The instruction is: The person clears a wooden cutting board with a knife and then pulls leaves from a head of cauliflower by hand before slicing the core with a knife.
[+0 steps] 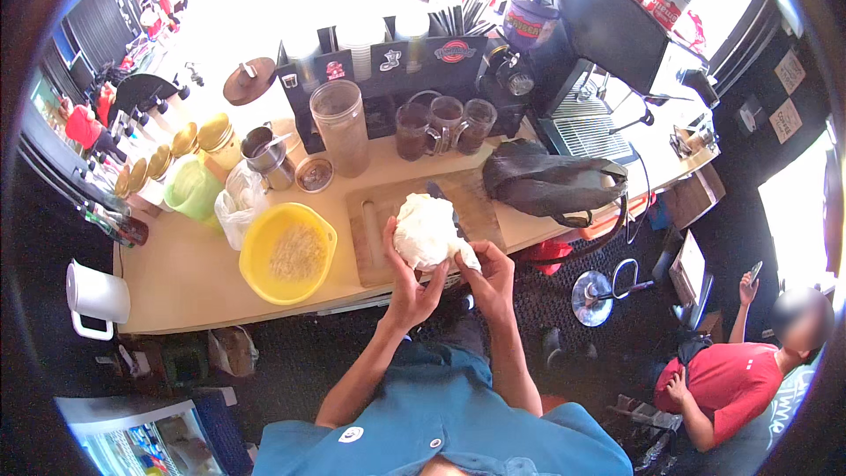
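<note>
Both hands hold a large lump of white dough (426, 228) above a wooden cutting board (370, 211). Its left side rests in my left hand (415, 277), fingers spread round the lump. My right hand (488, 274) pinches a small piece that juts from the lower right of the dough. A knife (438, 192) lies on the board, partly hidden behind the lump. To the left, a yellow plastic bowl (253, 277) contains pale shredded or grated food (297, 251).
A black plastic bag (548, 178) lies right of the board. Glass mugs (446, 120), a tall clear container (340, 125) and a metal pitcher (271, 158) stand behind. A white pitcher (99, 294) is at far left. A person in a red shirt (733, 377) is at lower right.
</note>
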A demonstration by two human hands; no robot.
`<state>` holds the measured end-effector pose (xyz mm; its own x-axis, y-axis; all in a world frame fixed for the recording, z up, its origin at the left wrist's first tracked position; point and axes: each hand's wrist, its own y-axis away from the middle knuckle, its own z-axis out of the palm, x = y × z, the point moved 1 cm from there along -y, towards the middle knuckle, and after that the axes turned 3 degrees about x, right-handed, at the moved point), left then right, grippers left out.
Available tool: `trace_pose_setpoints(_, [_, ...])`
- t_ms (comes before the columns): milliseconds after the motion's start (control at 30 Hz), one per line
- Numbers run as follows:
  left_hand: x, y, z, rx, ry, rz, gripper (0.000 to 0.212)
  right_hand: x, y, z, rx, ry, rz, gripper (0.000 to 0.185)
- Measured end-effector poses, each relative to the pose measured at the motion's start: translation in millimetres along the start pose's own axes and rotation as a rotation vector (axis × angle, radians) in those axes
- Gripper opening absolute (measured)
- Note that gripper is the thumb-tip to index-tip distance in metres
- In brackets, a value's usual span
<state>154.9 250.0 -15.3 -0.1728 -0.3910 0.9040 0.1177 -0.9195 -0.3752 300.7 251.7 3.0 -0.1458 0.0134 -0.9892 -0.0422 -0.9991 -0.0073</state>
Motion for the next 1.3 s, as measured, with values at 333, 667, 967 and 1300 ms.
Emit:
trace_pose_setpoints(333, [-0.7,-0.8,2.6,0.067,0.07,-0.063,0.103,12.5,0.4,-1.5,0.045,0.063,-0.078,0.018])
trace_pose_setpoints(667, [-5.2,5.3,-2.8,-0.104,0.148,-0.024,0.099,2.8,3.4,8.5,0.088,-0.024,-0.041,0.035])
trace_pose_setpoints(967, [-4.1,6.9,-3.5,-0.122,0.136,-0.027,0.097,0.6,-3.8,0.5,0.051,0.083,-0.026,0.028])
trace_pose_setpoints(1300, [-6.8,3.4,0.2,-0.072,0.101,0.015,0.094,0.1,-6.6,0.5,0.011,0.149,-0.047,0.029])
